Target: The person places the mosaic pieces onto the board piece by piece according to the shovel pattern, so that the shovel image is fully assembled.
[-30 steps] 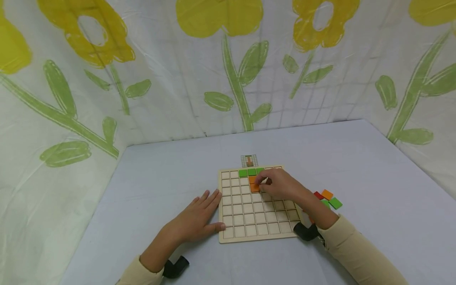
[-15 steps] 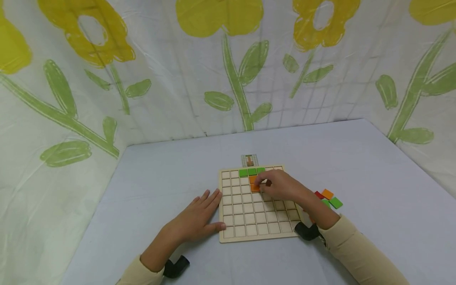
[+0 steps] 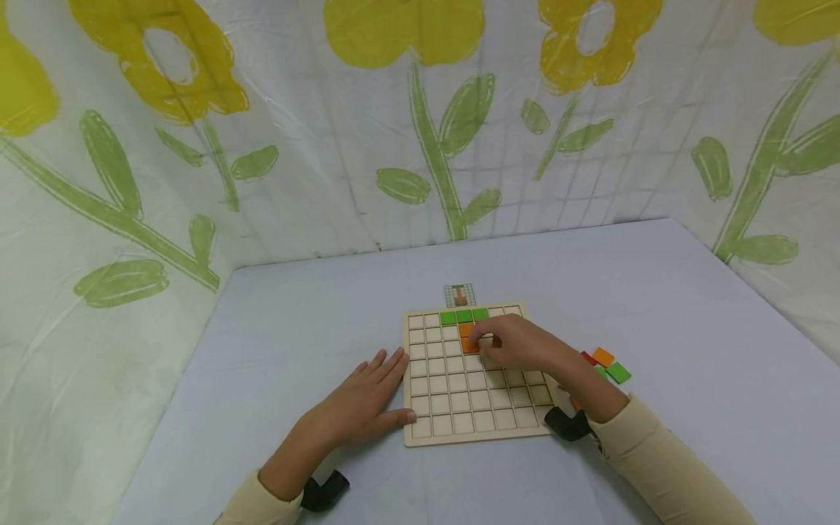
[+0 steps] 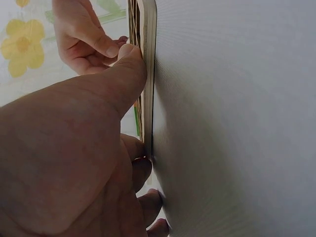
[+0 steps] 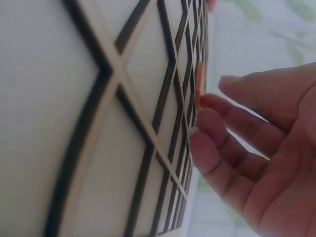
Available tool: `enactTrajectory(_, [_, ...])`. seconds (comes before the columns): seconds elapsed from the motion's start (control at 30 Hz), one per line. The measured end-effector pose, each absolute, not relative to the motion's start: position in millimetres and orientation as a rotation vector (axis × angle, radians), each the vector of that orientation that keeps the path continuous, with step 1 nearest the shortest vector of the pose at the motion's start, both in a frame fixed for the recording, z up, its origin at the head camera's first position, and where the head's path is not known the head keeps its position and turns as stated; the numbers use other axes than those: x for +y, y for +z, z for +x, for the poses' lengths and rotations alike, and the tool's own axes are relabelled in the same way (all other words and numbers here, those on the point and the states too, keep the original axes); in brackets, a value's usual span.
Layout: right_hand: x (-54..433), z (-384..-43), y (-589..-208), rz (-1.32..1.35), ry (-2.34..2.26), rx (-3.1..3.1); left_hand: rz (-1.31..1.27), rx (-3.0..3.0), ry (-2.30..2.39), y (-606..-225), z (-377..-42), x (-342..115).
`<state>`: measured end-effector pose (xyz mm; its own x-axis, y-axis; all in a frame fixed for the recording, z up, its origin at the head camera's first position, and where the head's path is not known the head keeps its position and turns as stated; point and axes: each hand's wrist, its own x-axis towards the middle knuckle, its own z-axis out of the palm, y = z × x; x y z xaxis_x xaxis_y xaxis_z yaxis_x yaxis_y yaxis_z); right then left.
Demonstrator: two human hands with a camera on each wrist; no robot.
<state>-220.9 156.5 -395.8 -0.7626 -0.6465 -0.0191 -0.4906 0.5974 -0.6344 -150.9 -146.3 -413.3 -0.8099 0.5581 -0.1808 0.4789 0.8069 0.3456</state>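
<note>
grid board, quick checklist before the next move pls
1. Grid board steadied: ok, left hand touches its left edge.
2. Green tiles in line: ok, three side by side along the far row.
3. Right hand off the tiles: not ok, its fingertips meet the lower orange tile.
4. That tile fully seated: cannot tell, fingers partly cover it.
5. Loose tiles at hand: ok, right of the board.
6. Pattern card unobstructed: ok, beyond the far edge.

Table (image 3: 295, 313): pale top. White curtain (image 3: 315, 211) behind far edge, wraps both far corners, continues along left and right edges. Creased. Print: big yellow flowers (image 3: 403, 33), green stems (image 3: 433, 146), leaves (image 3: 467, 115). Two flowers have white centres (image 3: 169, 57), above far edge's ends.
</note>
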Motion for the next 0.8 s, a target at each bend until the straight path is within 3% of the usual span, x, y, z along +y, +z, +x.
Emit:
enactTrajectory(0.3, [180,-221,-375,-0.937,-0.794,2.528,0.796,2.725,0.422,-414,-151,-146])
enactTrajectory(0.53, [213,-222,-357,-0.686,-0.594,2.640,0.783,2.719,0.420,-414,-151,-145])
enactTrajectory(0.8, [228,-224,-366,-0.490,-0.377,2.646,0.775,2.718,0.410,-415,-152,-145])
